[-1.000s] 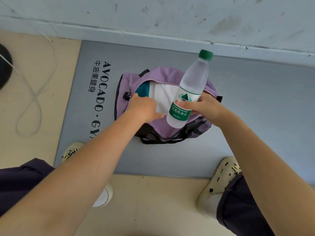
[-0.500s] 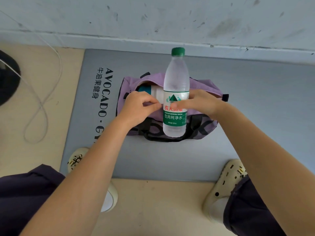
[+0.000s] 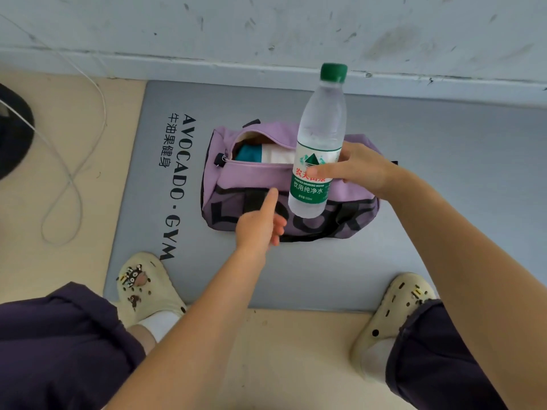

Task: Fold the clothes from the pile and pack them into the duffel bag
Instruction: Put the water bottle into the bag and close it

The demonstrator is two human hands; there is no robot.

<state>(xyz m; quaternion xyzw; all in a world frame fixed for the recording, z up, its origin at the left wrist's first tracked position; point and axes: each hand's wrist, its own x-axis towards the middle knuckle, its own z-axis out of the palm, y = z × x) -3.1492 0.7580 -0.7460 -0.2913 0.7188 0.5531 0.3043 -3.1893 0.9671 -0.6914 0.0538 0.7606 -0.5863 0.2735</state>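
1. While you stood over the grey mat [image 3: 296, 276], the purple duffel bag [image 3: 254, 176] lay on it between your feet and the wall [image 3: 266, 25], lengthwise left to right.
2. Its top zipper was open at the left end, and folded clothes [image 3: 260, 153] showed inside: a teal piece next to a white one.
3. Your right hand [image 3: 358, 170] held a water bottle [image 3: 319, 143] above the bag, with the thumb pressed across the green and white label and the fingers curled round the back.
4. That bottle was nearly upright, its green cap tipped slightly to the right and toward the wall, and its base hung over the front side of the bag.
5. Your left hand [image 3: 260, 226] held nothing; the index finger was stretched out toward the bag's front panel, while the other fingers were loosely curled.
6. I could not tell whether that fingertip touched the fabric or hovered just above it.
7. Black handles and large dark letters ran across the front panel of the bag.
8. You wore cream clogs; the left shoe [image 3: 145, 288] rested on the near corner of the mat, and the right shoe [image 3: 393, 315] stood at its near edge.
9. To the left of the mat, a thin white cable [image 3: 74, 173] looped across the beige floor [image 3: 296, 365].
10. Black lettering reading "AVOCADO · GYM" ran along the mat's left side, just beside the bag.
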